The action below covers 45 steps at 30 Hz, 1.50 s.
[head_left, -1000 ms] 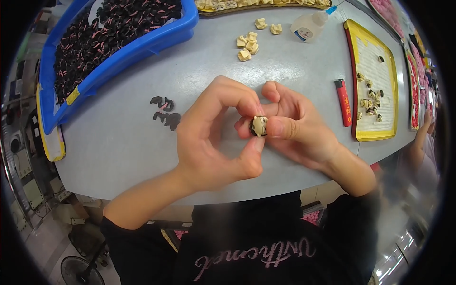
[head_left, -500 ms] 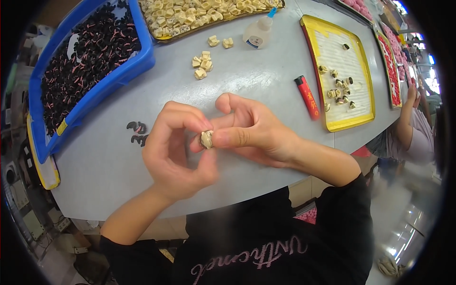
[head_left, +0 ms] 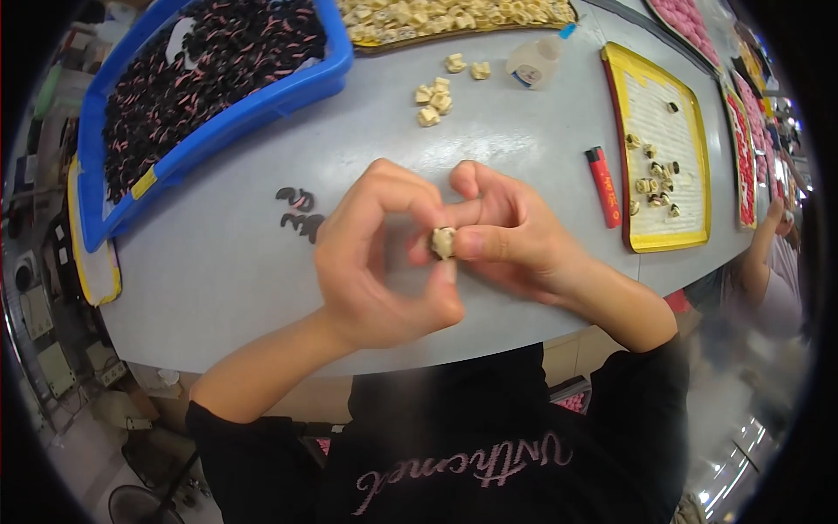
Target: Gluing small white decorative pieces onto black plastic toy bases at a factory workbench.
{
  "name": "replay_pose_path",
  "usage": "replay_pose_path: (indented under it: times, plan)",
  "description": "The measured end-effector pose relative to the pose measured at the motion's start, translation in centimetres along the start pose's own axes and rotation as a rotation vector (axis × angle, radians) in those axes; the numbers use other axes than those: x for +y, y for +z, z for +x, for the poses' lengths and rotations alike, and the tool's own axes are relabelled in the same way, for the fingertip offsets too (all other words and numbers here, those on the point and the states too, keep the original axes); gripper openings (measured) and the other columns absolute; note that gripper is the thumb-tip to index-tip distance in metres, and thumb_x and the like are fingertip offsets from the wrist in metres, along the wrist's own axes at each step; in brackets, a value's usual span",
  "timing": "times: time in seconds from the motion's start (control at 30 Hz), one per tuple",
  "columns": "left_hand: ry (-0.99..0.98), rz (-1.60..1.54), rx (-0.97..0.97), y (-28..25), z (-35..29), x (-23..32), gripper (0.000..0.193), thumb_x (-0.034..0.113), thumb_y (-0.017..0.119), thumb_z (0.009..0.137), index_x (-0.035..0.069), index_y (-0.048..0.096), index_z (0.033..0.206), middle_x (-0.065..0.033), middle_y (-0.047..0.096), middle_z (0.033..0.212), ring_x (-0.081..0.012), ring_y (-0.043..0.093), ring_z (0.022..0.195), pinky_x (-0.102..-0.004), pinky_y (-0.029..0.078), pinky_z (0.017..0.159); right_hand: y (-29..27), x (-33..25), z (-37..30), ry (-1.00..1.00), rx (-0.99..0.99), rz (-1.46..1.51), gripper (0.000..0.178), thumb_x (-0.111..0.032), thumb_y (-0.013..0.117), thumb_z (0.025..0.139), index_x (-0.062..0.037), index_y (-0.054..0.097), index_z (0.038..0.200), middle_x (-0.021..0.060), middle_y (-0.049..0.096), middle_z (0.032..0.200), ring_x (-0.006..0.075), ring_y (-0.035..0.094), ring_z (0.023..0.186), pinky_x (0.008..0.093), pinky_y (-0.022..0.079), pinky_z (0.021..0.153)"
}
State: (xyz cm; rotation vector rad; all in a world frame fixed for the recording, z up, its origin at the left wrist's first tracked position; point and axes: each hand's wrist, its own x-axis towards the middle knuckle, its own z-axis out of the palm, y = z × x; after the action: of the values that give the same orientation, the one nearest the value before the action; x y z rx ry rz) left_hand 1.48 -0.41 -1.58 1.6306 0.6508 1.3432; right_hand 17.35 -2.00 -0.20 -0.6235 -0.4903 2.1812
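Observation:
Between my hands, above the table, is a small cream moulded piece with a dark edge (head_left: pixel 443 244). My right hand (head_left: pixel 522 237) pinches it, thumb on its right side and fingers behind. Curved around its left side, my left hand (head_left: pixel 367 262) has the index fingertip at the top of the piece and the thumb tip at its lower edge. Several dark curved pieces (head_left: pixel 295 199) lie on the table just left of my left hand, partly hidden by it. Beyond my hands sits a loose group of cream pieces (head_left: pixel 434 98).
A blue bin (head_left: pixel 249 118) of black and pink pieces stands at the left. At the back are a tray of cream pieces (head_left: pixel 454 19) and a blue-tipped squeeze bottle (head_left: pixel 534 63). A red lighter-shaped object (head_left: pixel 604 188) lies beside a yellow-rimmed tray (head_left: pixel 668 240). Another person (head_left: pixel 764 253) is far right.
The view has shifted, so the table's contents appear farther right. My left thumb has closed in on the lower edge of the piece. My right hand keeps its pinch.

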Motion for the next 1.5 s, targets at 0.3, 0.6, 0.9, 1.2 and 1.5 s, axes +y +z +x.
replay_pose_path:
  times: [0.3,0.6,0.9,1.2,1.5]
  plan:
    - [0.017,0.011,-0.114,-0.5,-0.3,0.3,0.028,0.0,0.052,0.061,0.001,0.043,0.088,-0.0094,0.043,0.084,-0.0151,0.042,0.074,-0.0248,0.038,0.066,0.2,0.2,0.1,-0.006,-0.003,-0.004,0.043,-0.007,0.07,0.073,-0.0103,0.034,0.097,0.0158,0.06,0.095,0.026,0.059,0.095,0.0339,0.046,0.083]
    - [0.28,0.033,-0.075,-0.1,0.2,1.0,0.041,-0.002,0.064,0.048,0.007,0.054,0.086,-0.0043,0.055,0.081,-0.0175,0.049,0.066,-0.0256,0.041,0.056,0.7,-0.4,-0.8,-0.003,-0.14,-0.013,0.059,0.003,0.076,0.062,-0.0098,0.029,0.096,0.0156,0.06,0.09,0.0258,0.061,0.088,0.0317,0.046,0.081]
    - [0.632,0.051,-0.096,0.6,-1.1,1.0,0.015,0.018,0.063,0.077,0.007,0.055,0.071,-0.0042,0.055,0.075,-0.02,0.051,0.069,-0.0274,0.039,0.05,1.0,-0.6,-1.0,-0.003,-0.391,-0.342,0.062,0.0,0.083,0.054,-0.0075,0.032,0.088,0.0075,0.054,0.086,0.0113,0.052,0.079,0.0243,0.041,0.073]
    - [0.596,0.057,-0.075,0.8,-1.7,1.7,0.012,0.013,0.064,0.075,0.006,0.055,0.073,-0.0037,0.055,0.072,-0.0179,0.051,0.064,-0.0264,0.04,0.051,1.2,-0.7,-1.3,0.023,-0.379,-0.391,0.062,0.0,0.083,0.054,-0.008,0.032,0.087,0.006,0.053,0.084,0.01,0.051,0.082,0.0246,0.042,0.073]
    - [0.569,0.087,-0.121,0.4,-1.6,2.2,0.014,0.013,0.062,0.078,0.003,0.055,0.072,-0.0045,0.055,0.068,-0.0172,0.051,0.059,-0.028,0.041,0.054,0.9,-0.7,-1.2,0.001,-0.41,-0.468,0.062,-0.002,0.084,0.053,-0.0078,0.032,0.086,0.0065,0.052,0.086,0.0122,0.055,0.085,0.0243,0.043,0.074]
